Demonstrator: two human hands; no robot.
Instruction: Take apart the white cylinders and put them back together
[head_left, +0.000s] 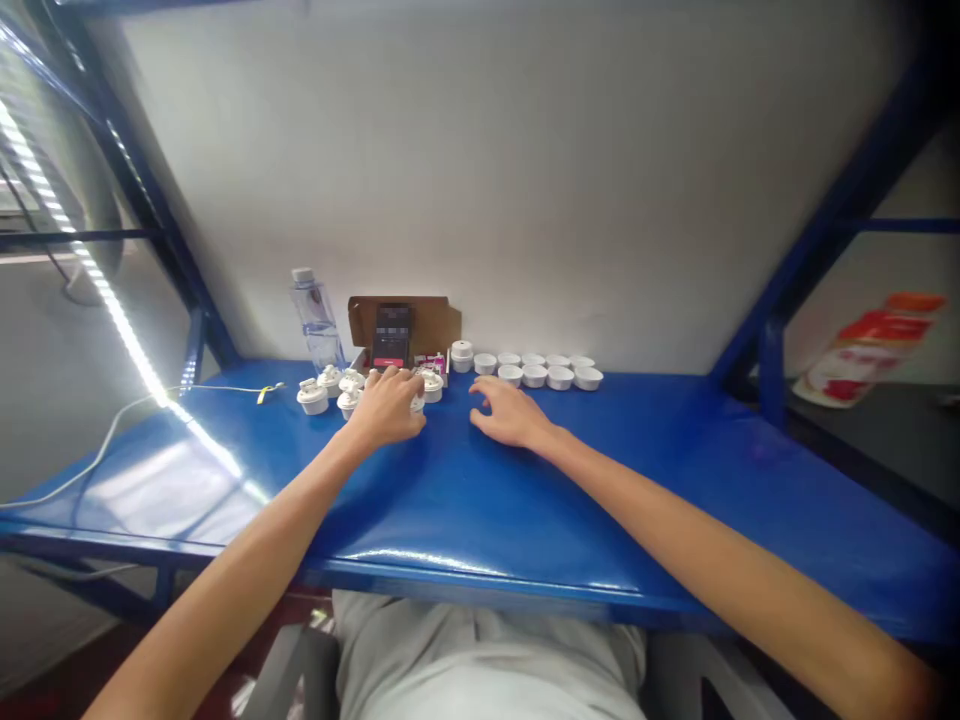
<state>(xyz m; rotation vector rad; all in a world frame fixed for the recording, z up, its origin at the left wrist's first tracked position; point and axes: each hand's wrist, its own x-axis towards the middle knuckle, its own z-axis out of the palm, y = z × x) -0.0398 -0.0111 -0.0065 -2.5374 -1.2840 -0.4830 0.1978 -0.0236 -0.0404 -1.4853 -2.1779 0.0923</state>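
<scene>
My left hand (391,408) is among a cluster of white round plastic fittings with raised tops. One white round fitting (418,404) shows between its thumb and fingers, partly covered by the hand. Just beyond sits another fitting (431,386), and more of them, such as the fitting (313,397), stand to the left. My right hand (510,410) hovers over or rests on the blue table, thumb and fingers apart, with nothing visible between them. Right beyond its fingertips, two rows of shallow white cups (534,376) line the wall side. A taller white fitting (462,356) stands at their left end.
An open cardboard box (435,322) with a phone (392,335) propped in it stands against the wall. Left of it is a clear water bottle (319,320). A white cable (225,388) crosses the blue table (465,510). A red-labelled bottle (862,350) is at far right.
</scene>
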